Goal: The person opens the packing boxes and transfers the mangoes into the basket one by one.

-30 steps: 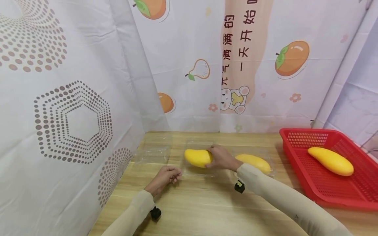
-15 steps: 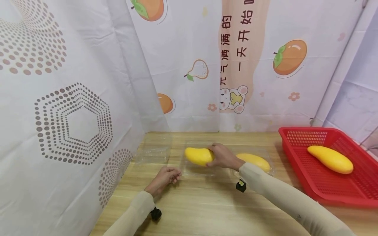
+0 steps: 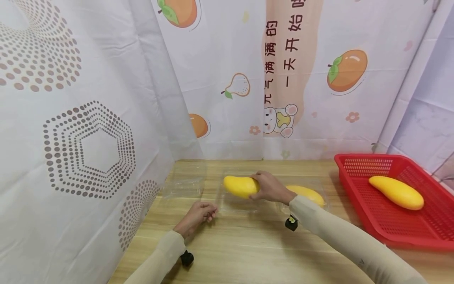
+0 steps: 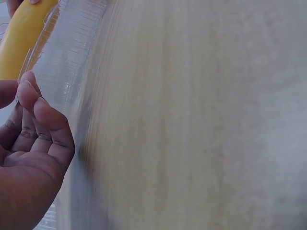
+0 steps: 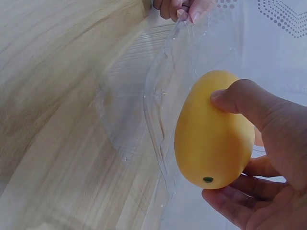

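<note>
My right hand (image 3: 271, 187) grips a yellow mango (image 3: 238, 186) by one end, over a clear plastic box (image 3: 235, 210). In the right wrist view the thumb presses the top of the mango (image 5: 211, 139) and the fingers curl beneath; a dark green stem spot faces the camera. My left hand (image 3: 199, 215) pinches the near left corner of that box between thumb and fingertips. From the left wrist, the fingers (image 4: 48, 115) meet at the box's rim, with the mango beyond. A second mango (image 3: 306, 194) lies in another clear box, partly hidden by my right forearm.
A red plastic basket (image 3: 358, 205) with one yellow mango (image 3: 396, 192) in it stands at the right. Another clear plastic box (image 3: 182, 187) sits at the back left. Printed curtains (image 3: 220, 114) hang close behind and beside the wooden table (image 3: 241, 248).
My right hand has lifted the mango slightly and drawn it a little to the right. The left hand keeps its hold on the box corner.
</note>
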Action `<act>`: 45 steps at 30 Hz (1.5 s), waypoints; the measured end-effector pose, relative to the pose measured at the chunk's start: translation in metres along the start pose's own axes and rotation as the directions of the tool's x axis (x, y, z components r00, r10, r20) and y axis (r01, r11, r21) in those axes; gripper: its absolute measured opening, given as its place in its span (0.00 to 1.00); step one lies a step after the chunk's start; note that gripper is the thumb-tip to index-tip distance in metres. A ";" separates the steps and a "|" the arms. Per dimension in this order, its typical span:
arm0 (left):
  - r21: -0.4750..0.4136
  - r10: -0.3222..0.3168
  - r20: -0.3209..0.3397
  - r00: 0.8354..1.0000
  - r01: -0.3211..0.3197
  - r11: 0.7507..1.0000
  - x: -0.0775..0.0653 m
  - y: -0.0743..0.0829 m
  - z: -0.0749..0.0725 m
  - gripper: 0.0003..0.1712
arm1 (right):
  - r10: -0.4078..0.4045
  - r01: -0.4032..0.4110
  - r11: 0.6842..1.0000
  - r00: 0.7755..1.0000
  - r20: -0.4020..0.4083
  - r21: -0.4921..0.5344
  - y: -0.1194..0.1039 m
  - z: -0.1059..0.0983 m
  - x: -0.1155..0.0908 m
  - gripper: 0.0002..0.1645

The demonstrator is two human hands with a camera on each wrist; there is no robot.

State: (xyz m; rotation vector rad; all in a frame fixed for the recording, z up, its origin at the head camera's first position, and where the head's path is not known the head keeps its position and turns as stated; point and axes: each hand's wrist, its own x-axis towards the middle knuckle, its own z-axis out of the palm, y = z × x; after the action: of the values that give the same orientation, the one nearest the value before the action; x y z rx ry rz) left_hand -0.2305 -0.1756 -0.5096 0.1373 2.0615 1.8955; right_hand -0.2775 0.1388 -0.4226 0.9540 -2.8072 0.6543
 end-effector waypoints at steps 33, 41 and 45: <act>0.000 0.014 -0.012 1.000 -0.014 1.000 0.002 -0.006 0.002 0.18 | 0.019 -0.019 1.000 0.999 -0.048 -0.013 0.017 -0.022 -0.010 0.42; -0.002 0.016 -0.013 1.000 -0.016 1.000 0.000 -0.004 0.002 0.19 | 0.030 -0.031 0.999 0.997 -0.075 -0.020 0.025 -0.030 -0.016 0.41; -0.001 0.021 -0.008 1.000 -0.021 1.000 0.000 -0.002 0.002 0.20 | 0.046 -0.046 0.999 0.996 -0.078 -0.004 0.028 -0.035 -0.019 0.41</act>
State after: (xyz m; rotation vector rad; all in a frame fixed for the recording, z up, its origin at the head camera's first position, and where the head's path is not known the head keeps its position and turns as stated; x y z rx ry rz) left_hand -0.2298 -0.1740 -0.5122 0.1514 2.0720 1.9128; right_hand -0.2805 0.1849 -0.4057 0.8461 -2.7688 0.6739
